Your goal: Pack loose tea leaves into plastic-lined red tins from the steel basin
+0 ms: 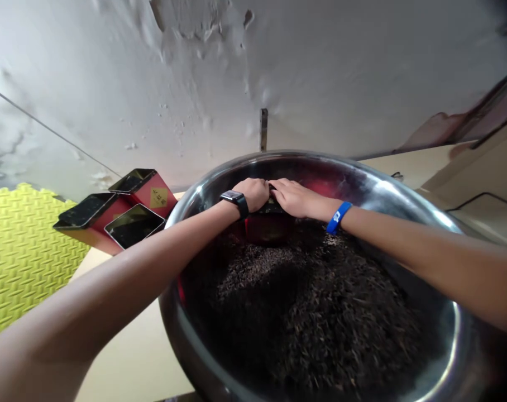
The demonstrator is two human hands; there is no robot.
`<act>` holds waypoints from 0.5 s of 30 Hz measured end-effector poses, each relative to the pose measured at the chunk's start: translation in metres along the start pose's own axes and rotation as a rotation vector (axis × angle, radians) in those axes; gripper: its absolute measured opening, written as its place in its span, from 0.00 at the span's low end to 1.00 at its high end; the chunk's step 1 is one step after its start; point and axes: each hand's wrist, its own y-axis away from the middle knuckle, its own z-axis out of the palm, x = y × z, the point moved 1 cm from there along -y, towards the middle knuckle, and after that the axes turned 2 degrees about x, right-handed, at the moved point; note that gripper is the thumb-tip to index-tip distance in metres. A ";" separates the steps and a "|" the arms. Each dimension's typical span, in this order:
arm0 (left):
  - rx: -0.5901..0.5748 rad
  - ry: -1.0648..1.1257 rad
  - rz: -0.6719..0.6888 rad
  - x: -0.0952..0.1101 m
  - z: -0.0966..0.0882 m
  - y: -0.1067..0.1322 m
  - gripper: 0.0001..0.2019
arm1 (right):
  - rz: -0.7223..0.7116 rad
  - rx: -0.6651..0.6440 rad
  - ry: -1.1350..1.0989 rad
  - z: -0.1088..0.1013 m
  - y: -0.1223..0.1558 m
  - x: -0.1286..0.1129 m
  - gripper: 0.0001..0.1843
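Note:
A large steel bowl (pixel 220 357) holds a heap of dark, loose dried leaves that look like tea (pixel 341 318). At the bowl's far side a red box (pixel 270 228) with a dark top stands among the leaves. My left hand (pixel 254 192), with a black watch on its wrist, is curled over the left of its top. My right hand (pixel 292 196), wearing a blue wristband, grips the right of the top, fingers bent over it. The hands almost touch. Both sets of fingertips and the box's opening are partly hidden.
Several red boxes with dark openings stand left of the bowl, one with a yellow label (pixel 158 197). Yellow foam matting (pixel 31 251) lies beyond them. A peeling wall (pixel 195 84) rises behind. At right are a cardboard-coloured panel (pixel 483 162) and a dark wire.

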 end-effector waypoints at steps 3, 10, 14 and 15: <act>0.009 0.161 -0.150 -0.003 -0.001 0.002 0.23 | 0.036 0.000 -0.102 -0.002 0.000 -0.002 0.26; 0.074 0.422 -0.453 -0.014 0.004 0.012 0.25 | -0.049 -0.155 -0.157 -0.015 0.023 -0.004 0.57; 0.089 0.434 -0.418 -0.010 -0.009 0.032 0.25 | -0.079 -0.047 -0.021 -0.022 0.040 -0.027 0.54; 0.090 0.425 -0.396 -0.008 -0.019 0.038 0.25 | -0.115 -0.022 0.005 -0.028 0.044 -0.034 0.53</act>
